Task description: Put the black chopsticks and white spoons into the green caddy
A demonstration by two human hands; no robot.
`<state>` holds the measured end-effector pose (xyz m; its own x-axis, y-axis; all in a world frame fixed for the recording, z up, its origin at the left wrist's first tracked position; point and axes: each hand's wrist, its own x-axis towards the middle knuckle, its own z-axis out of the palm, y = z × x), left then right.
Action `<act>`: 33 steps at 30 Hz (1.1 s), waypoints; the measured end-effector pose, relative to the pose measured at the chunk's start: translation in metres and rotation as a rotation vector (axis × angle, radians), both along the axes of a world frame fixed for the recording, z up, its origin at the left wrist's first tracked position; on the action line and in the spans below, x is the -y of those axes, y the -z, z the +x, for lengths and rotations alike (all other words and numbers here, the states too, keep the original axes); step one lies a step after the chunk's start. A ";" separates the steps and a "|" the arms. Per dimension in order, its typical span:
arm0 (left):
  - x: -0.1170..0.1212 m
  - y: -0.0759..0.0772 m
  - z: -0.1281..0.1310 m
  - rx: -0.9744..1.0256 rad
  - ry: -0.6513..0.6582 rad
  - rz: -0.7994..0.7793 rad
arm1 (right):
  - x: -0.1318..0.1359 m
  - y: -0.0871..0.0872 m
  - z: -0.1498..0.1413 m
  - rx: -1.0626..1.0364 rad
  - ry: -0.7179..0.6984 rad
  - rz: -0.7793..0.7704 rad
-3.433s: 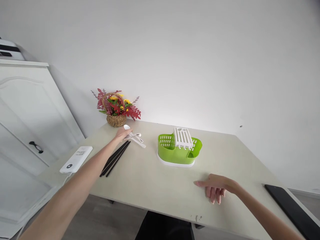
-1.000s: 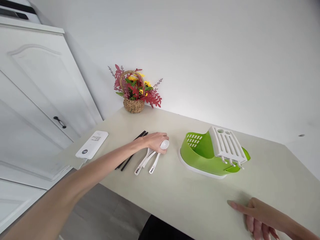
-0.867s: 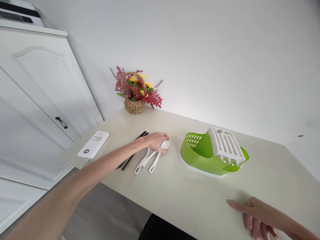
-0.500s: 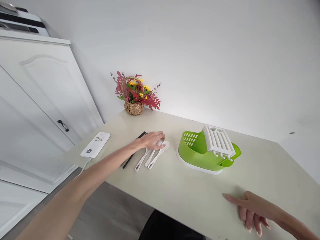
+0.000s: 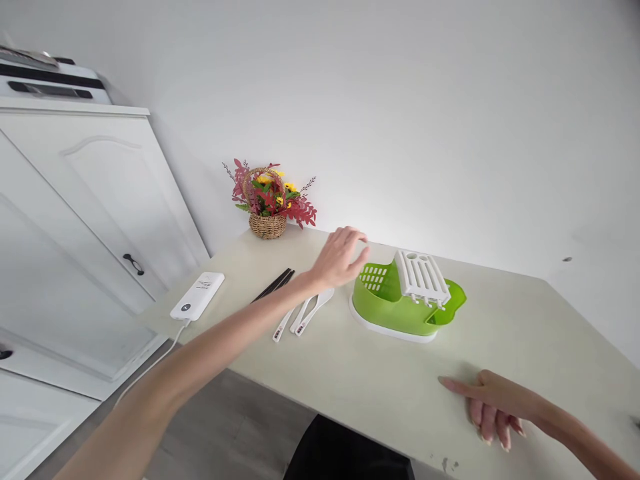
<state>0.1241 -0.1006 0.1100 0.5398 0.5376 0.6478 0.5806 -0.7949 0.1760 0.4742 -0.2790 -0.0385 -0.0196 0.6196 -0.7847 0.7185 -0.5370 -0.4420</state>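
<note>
My left hand (image 5: 341, 259) is in the air by the left end of a green plastic basket (image 5: 395, 317), thumb apart from its curved fingers, nothing held. The basket stands on a white base and carries a slotted white rack (image 5: 424, 277) with small hooks. Below my left wrist lie white spoons (image 5: 311, 315), partly hidden by the arm. Black chopsticks (image 5: 274, 283) lie to their left, also partly covered by the arm. My right hand (image 5: 490, 403) is low at the table's front right, one digit stretched out and the others loosely bent, with nothing in it.
A wicker basket of artificial flowers (image 5: 267, 225) stands at the back of the table (image 5: 340, 367). On the left are a white power bank (image 5: 199, 295) with a cable and a white cabinet (image 5: 125, 200). A black seat (image 5: 345, 453) shows below the front edge.
My left hand has lifted off the spoons and moved right and away from me, toward the green basket. My right hand has stayed nearly in place. The view has shifted slightly.
</note>
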 end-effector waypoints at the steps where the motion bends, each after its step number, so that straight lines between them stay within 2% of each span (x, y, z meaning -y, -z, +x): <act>1: 0.015 -0.007 0.017 0.022 0.025 -0.001 | 0.001 -0.003 -0.001 -0.004 0.004 0.014; 4: 0.062 -0.013 0.065 0.009 0.071 -0.012 | 0.004 -0.011 -0.005 -0.015 0.009 0.049; 7: 0.091 0.002 0.096 -0.097 0.058 0.037 | 0.005 -0.014 -0.007 -0.031 0.004 0.075; 9: 0.094 0.015 0.105 -0.182 0.027 0.064 | 0.004 -0.014 -0.007 -0.019 0.004 0.072; 12: 0.077 0.025 0.103 -0.268 0.032 0.102 | 0.001 -0.012 -0.006 -0.005 -0.004 0.058; 17: 0.030 0.012 0.078 -0.357 0.048 0.097 | 0.001 -0.013 -0.005 -0.038 -0.008 0.066; 21: -0.005 0.000 0.046 -0.384 -0.054 0.047 | 0.002 -0.020 -0.006 -0.054 -0.013 0.076; 26: -0.039 -0.006 0.004 -0.375 -0.187 0.011 | 0.004 -0.028 -0.005 -0.089 -0.025 0.087; 33: -0.064 -0.011 -0.043 -0.406 -0.315 -0.035 | 0.005 -0.030 -0.004 -0.113 -0.023 0.098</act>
<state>0.0808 -0.0363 0.1207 0.5523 0.7322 0.3985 0.8180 -0.5682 -0.0897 0.4701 -0.2841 -0.0088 -0.1195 0.6912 -0.7127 0.6731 -0.4713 -0.5699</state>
